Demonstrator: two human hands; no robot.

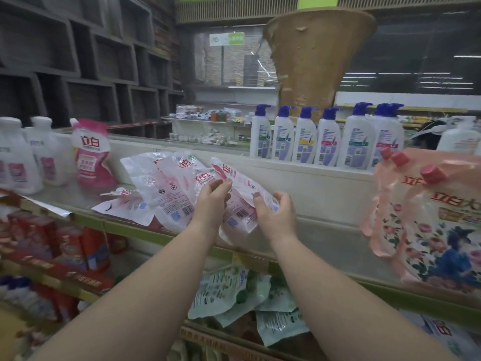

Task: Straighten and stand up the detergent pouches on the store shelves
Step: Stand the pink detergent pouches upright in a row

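both hands hold one slumped pouch (242,196) on the top shelf (325,230), just right of the fallen pile (166,183). left hand (212,198) lies on its face, fingers nearly straight; right hand (276,208) curls round its lower right edge. best to lift by the upper part, settle the base flat on the shelf, then let go once it balances.
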